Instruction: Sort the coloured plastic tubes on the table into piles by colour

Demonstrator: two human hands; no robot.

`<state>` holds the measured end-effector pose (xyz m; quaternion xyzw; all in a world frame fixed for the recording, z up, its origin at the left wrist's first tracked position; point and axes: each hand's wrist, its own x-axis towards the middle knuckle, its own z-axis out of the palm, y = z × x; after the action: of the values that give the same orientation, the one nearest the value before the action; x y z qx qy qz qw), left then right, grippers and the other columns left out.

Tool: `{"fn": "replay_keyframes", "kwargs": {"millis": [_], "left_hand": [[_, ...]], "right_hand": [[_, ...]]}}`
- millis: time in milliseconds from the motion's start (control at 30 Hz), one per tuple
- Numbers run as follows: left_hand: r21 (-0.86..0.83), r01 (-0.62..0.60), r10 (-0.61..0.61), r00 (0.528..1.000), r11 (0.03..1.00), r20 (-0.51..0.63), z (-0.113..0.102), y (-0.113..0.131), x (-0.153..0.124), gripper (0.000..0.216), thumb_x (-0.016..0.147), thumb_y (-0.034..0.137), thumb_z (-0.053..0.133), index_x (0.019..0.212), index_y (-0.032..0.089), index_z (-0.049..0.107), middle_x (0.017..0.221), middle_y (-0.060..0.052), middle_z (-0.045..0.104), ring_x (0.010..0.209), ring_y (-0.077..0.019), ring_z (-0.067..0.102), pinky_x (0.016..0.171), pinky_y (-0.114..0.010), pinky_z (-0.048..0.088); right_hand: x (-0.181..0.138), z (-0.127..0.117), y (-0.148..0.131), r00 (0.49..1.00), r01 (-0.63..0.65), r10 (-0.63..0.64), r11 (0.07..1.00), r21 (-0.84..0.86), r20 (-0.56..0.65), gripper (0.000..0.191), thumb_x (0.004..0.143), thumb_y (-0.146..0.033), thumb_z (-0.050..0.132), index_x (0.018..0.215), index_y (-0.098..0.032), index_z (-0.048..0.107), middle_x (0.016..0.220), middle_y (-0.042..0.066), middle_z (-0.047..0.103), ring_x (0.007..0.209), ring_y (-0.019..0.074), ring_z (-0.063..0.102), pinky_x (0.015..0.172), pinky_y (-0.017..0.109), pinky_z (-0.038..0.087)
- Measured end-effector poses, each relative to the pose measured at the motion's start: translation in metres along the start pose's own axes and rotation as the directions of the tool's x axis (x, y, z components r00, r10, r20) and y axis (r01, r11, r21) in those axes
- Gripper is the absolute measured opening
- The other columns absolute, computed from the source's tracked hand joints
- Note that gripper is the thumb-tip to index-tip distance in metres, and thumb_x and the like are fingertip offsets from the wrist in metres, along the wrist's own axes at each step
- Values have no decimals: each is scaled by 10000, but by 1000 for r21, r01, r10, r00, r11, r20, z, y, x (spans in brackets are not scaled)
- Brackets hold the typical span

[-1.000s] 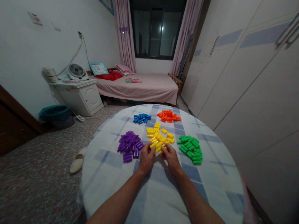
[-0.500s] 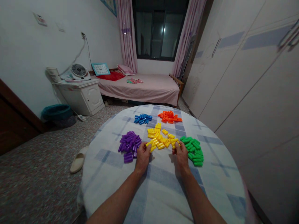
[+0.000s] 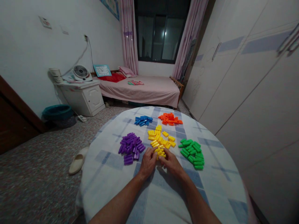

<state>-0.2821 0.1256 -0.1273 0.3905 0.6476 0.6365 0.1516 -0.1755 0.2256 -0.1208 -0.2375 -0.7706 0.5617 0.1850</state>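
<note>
On a round table with a checked cloth (image 3: 163, 199) lie piles of small plastic pieces sorted by colour. My left hand (image 3: 147, 161) and my right hand (image 3: 171, 163) meet at the near edge of the yellow pile (image 3: 161, 140), fingers pinched together on several yellow pieces (image 3: 160, 153). The purple pile (image 3: 130, 147) lies just left of my left hand. The green pile (image 3: 192, 152) lies to the right of my right hand. Farther back are a blue pile (image 3: 143, 120) and an orange pile (image 3: 170, 118).
Beyond the table stands a bed with a pink cover (image 3: 144, 90). A white cabinet (image 3: 80, 96) with a fan (image 3: 80, 71) is at the left, a teal basin (image 3: 56, 112) and a slipper (image 3: 76, 163) on the floor. White wardrobe doors (image 3: 245, 77) fill the right.
Half a second ago my hands were spread apart at the two sides of the yellow pile; now they have come together at its near edge, gathering yellow pieces.
</note>
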Motion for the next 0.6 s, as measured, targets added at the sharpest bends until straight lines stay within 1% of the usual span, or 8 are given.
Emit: {"fn": "replay_keyframes", "kwargs": {"millis": [100,200,267,333,400,467,533,600], "left_hand": [[24,-15,14,1000,1000,19,3,-1,-1,320,833,196,486,1110,165,644,954,-66,606,891,-170,582,845,-309,467],[25,25,-25,1000,999,-18,6,-6,0,332,844,213,473,1148,156,596,969,-64,585,802,-149,574,756,-287,482],[28,48,-47,998,998,-37,8,-9,1,300,847,219,469,1111,157,597,962,-61,587,787,-148,571,738,-285,479],[42,39,-37,999,998,-37,8,-11,2,255,839,212,474,1042,157,617,948,-61,595,812,-159,575,750,-291,474],[65,3,-1,1000,998,-25,7,-12,3,227,822,195,482,986,156,633,935,-64,602,837,-171,579,767,-300,467],[86,-26,27,999,996,-18,6,-12,3,223,806,172,481,961,155,640,924,-66,607,838,-176,581,770,-305,463],[108,-32,34,999,994,-12,5,-12,3,224,792,149,475,941,155,643,900,-61,611,815,-174,581,759,-304,460],[131,-44,43,999,990,11,5,-12,3,221,784,135,471,919,158,644,882,-56,611,814,-175,580,764,-303,457]], "right_hand": [[0,-1,0,998,19,-23,998,-55,-64,248,750,-335,572,953,-196,598,773,4,635,540,104,537,459,200,409],[8,-10,-3,983,-31,13,995,-99,-183,255,719,-351,585,905,-176,601,776,24,643,563,125,558,467,217,425],[20,-17,-10,967,-41,18,996,-85,-256,295,718,-388,573,911,-166,591,801,38,647,599,142,585,493,233,454],[36,-25,-19,949,1,-20,998,-61,-314,357,729,-420,545,981,-169,580,875,49,654,669,159,617,551,256,496],[52,-32,-28,919,40,-72,995,-90,-388,420,717,-417,545,1062,-181,575,994,68,653,749,172,633,631,290,524],[60,-38,-32,872,34,-113,985,-170,-476,461,674,-379,573,1088,-177,592,1100,104,635,786,187,631,710,334,527],[59,-40,-29,821,27,-158,971,-239,-549,449,653,-343,571,1058,-156,620,1141,140,619,794,199,627,764,364,514],[47,-38,-19,791,44,-183,969,-244,-584,404,680,-340,530,1021,-150,636,1100,138,637,781,200,628,745,353,511]]}}
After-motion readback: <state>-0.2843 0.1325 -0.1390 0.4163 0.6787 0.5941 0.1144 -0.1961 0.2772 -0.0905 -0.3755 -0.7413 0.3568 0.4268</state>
